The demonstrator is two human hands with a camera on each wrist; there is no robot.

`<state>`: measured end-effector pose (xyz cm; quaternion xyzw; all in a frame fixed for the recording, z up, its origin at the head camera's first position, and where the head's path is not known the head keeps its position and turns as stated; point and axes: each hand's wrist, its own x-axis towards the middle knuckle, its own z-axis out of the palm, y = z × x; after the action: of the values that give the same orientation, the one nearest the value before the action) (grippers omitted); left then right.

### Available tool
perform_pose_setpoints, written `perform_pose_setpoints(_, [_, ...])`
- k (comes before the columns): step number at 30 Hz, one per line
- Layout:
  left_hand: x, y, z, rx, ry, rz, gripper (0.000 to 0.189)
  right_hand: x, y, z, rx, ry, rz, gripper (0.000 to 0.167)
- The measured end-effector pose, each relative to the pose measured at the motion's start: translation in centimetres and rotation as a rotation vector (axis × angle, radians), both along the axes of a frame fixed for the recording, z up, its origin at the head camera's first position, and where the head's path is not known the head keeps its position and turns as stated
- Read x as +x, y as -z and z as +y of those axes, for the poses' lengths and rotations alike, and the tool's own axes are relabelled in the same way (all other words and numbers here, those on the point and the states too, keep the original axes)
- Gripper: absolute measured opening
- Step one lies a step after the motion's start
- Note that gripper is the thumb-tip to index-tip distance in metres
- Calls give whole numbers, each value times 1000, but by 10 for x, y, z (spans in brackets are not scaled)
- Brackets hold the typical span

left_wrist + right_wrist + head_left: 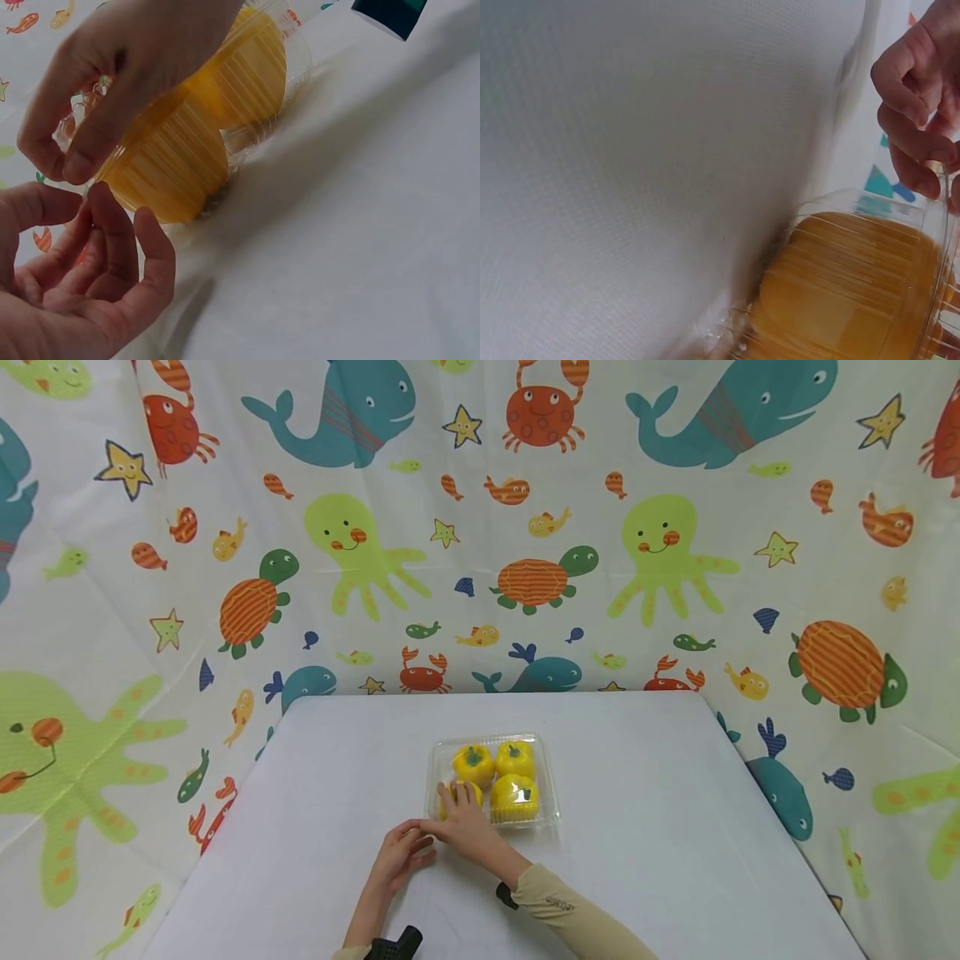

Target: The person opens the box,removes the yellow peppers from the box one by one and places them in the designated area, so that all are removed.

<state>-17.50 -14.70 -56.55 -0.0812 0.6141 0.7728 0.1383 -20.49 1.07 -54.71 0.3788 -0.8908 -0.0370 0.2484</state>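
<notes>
A clear plastic clamshell box [551, 793] holds several yellow bell peppers [514, 797] with green stems. Its ribbed side faces me, and light glints on the lid over the front right pepper. My left hand [402, 857] is at the near left corner, where thumb and forefinger [112, 225] pinch the plastic rim. Over that same corner reaches my right hand [471, 828], fingers bent on top of the lid and thumb down at the rim, close to the left fingertips. In the right wrist view the left hand [919, 112] grips the edge above a pepper.
The box sits mid-table on a white tabletop [660, 835]. Behind and at both sides hangs a cloth [450, 652] printed with sea animals. A dark wrist camera [395, 943] is strapped to the left forearm, another dark strap [507, 896] to the right wrist.
</notes>
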Motion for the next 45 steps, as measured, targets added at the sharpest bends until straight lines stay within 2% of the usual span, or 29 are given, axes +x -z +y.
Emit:
perform_pose_setpoints(4, [0,-3,0,13,5,-19,20,0,0,-1,-11,-1,6,35])
perform_pose_setpoints(8, [-1,3,1,-1,-21,-11,18,1,0,-2,-27,-2,-3,39])
perform_pose_setpoints(13, [2,2,2,-18,-48,-7,14,0,1,-2,-31,-8,-5,41])
perform_pose_setpoints(20, [1,2,3,-20,-47,-15,15,-2,0,0,-49,-22,56,32])
perform_pose_setpoints(25, [1,2,3,-8,-45,-17,14,-2,-1,1,-75,-26,37,24])
perform_pose_setpoints(28, [2,3,3,-6,-42,6,14,-2,-4,3,-115,-38,-11,19])
perform_pose_setpoints(30, [5,4,2,8,-26,51,19,-1,-7,5,-114,-39,-37,21])
perform_pose_setpoints(31, [6,5,2,19,-23,71,22,-1,-9,7,-109,-31,-52,24])
perform_pose_setpoints(32, [5,10,0,62,4,121,22,-1,-11,8,-98,-26,-63,29])
perform_pose_setpoints(35, [6,11,0,89,19,158,30,0,-16,14,-71,-6,-105,44])
perform_pose_setpoints(38, [4,10,2,45,-19,103,32,2,-18,20,-88,-2,-135,54])
perform_pose_setpoints(39, [5,5,5,-4,-55,50,34,3,-19,22,-100,-2,-133,56])
perform_pose_setpoints(42, [3,2,7,-50,-100,-14,32,5,-18,29,-131,-1,-105,56])
perform_pose_setpoints(45, [4,-1,8,-48,-120,-45,28,7,-15,35,-168,-1,-76,52])
